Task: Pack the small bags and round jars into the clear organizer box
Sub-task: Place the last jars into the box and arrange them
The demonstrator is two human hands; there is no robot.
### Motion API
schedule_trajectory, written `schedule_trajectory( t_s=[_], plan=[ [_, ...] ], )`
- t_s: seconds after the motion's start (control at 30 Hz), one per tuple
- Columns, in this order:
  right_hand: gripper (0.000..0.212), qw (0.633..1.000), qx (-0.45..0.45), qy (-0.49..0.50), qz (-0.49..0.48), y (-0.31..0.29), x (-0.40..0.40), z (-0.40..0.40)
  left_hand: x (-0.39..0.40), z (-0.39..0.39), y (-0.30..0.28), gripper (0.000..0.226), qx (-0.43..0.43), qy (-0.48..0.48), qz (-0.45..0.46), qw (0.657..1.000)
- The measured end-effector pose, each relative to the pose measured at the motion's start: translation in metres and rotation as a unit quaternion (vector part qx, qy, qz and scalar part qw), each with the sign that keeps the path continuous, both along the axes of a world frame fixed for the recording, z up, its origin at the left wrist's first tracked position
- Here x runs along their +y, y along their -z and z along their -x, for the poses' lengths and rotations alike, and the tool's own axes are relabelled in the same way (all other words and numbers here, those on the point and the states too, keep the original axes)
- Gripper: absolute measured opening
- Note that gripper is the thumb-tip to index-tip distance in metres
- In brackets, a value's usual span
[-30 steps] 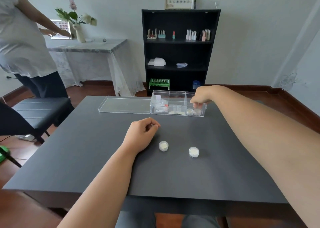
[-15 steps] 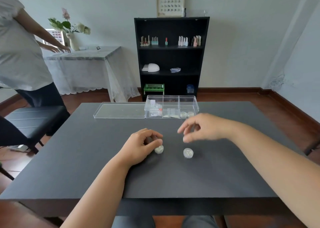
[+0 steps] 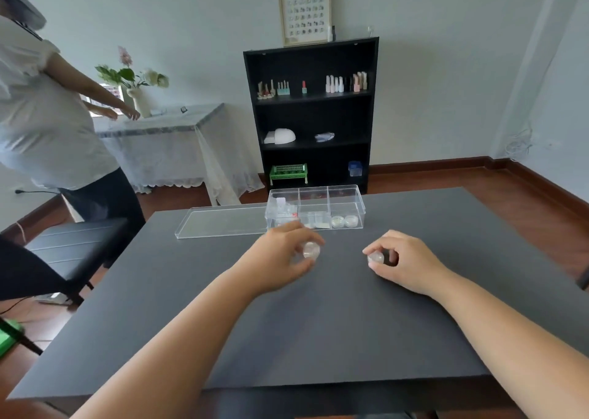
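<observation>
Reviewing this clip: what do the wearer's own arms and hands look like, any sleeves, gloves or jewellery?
Both forearms are bare to the frame edge, with no sleeves in view. The left hand and right hand wear no gloves; no rings, watch or markings are visible.

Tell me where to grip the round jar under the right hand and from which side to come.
Grip the round jar across its low curved side wall, thumb against fingers, coming from above. It is a squat disc near the dark table, so only its rim offers opposing faces. The right hand already pinches it so.
</observation>
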State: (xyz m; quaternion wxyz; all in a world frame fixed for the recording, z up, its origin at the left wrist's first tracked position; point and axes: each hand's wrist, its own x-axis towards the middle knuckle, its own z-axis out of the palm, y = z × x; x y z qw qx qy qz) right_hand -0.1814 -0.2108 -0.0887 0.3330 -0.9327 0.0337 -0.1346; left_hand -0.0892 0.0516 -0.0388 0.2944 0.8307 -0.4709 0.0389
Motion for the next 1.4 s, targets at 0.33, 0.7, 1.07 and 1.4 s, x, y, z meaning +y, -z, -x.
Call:
schedule_trajectory(
  t_s=[0.33, 0.7, 1.07, 1.4],
  plan=[
    [0.014, 0.996, -0.054, 0.062, -0.043, 0.008, -0.019, -0.008, -0.112, -0.072, -0.038, 0.028, -0.05, -0.088, -0.092, 0.991],
    [0.012, 0.993, -0.07, 0.059, -0.069, 0.012, -0.025, -0.011, -0.158, -0.094, -0.028, 0.013, -0.089, -0.175, -0.302, 0.933],
    [0.011, 0.993, -0.068, 0.059, -0.078, 0.011, -0.024, -0.009, -0.157, -0.101, -0.031, 0.029, -0.072, -0.166, -0.366, 0.913],
    [0.011, 0.99, -0.076, 0.074, -0.095, 0.008, -0.022, -0.008, -0.136, -0.094, -0.027, 0.04, -0.079, -0.138, -0.257, 0.953]
  ],
)
